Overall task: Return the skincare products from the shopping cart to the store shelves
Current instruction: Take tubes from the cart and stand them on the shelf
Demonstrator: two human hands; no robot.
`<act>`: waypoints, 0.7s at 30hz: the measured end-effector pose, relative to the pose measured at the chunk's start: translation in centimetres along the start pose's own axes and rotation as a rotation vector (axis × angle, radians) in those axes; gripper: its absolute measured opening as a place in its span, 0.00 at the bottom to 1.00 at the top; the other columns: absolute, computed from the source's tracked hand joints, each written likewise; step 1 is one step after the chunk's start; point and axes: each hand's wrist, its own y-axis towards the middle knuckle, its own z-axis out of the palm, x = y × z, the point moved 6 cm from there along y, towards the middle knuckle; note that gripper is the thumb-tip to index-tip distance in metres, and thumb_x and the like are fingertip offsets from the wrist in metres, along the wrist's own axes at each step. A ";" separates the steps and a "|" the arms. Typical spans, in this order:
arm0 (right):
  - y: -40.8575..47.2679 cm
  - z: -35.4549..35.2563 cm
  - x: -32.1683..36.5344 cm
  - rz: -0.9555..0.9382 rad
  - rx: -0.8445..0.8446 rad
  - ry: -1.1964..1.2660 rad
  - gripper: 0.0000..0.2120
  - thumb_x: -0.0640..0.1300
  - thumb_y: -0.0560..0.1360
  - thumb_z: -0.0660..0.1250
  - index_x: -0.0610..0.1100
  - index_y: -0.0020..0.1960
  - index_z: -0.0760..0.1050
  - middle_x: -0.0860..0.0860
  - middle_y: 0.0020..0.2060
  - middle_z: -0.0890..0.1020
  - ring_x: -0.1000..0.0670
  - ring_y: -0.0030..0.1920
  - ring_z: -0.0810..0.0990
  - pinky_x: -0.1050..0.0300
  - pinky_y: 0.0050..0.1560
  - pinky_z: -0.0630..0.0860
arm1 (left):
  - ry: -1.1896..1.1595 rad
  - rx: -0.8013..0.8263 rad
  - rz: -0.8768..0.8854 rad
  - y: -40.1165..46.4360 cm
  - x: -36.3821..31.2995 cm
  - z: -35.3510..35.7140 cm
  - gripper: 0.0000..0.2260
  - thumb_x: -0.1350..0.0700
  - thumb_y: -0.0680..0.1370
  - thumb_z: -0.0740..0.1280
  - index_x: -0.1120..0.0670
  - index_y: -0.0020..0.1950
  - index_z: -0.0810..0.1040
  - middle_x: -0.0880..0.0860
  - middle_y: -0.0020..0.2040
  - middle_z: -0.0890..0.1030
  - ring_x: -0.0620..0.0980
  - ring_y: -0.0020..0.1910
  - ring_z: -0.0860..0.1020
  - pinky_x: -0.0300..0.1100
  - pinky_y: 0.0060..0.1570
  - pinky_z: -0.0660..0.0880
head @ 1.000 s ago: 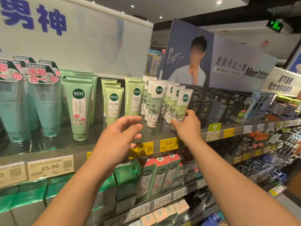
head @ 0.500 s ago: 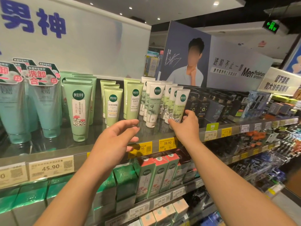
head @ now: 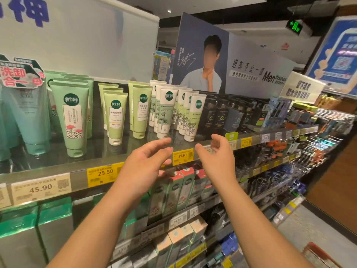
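A white and green tube (head: 194, 118) stands cap-down at the front of its row on the top shelf (head: 63, 171), beside other pale green tubes (head: 116, 120). My right hand (head: 217, 158) hovers just below and in front of that tube, fingers loosely spread, holding nothing. My left hand (head: 144, 163) is held open in front of the shelf edge, a little left of the right hand, also empty. Neither hand touches a product.
Teal tubes (head: 29, 117) stand at the far left, dark boxed products (head: 220, 115) to the right. Boxed items (head: 179, 188) fill the lower shelves. Yellow price tags (head: 182, 156) line the shelf edge. A red cart rim (head: 318, 254) shows at bottom right.
My right hand has let go of the white and green tube and drawn back from the shelf. My left hand has moved slightly right and stays open.
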 end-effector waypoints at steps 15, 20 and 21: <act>-10.7 -6.6 -4.8 0.188 0.038 0.059 0.18 0.56 0.80 0.68 0.62 0.70 0.74 0.60 0.68 0.75 0.55 0.69 0.74 0.49 0.69 0.74 | 0.027 0.228 -0.075 -2.7 5.4 7.7 0.07 0.49 0.80 0.69 0.41 0.56 0.83 0.42 0.54 0.86 0.43 0.51 0.85 0.41 0.46 0.78; -15.0 -10.1 -9.1 0.322 -0.001 0.052 0.19 0.57 0.81 0.67 0.63 0.71 0.73 0.60 0.71 0.75 0.56 0.72 0.71 0.51 0.72 0.72 | 0.012 0.357 -0.193 -4.6 8.9 13.1 0.06 0.52 0.80 0.70 0.45 0.55 0.84 0.48 0.58 0.85 0.45 0.48 0.84 0.44 0.48 0.78; -15.7 -10.9 -10.0 0.348 -0.017 0.043 0.19 0.56 0.81 0.67 0.62 0.72 0.73 0.60 0.72 0.74 0.56 0.72 0.71 0.52 0.71 0.72 | 0.032 0.382 -0.209 -5.0 9.7 14.2 0.06 0.51 0.80 0.70 0.44 0.55 0.84 0.48 0.59 0.85 0.46 0.49 0.85 0.46 0.48 0.79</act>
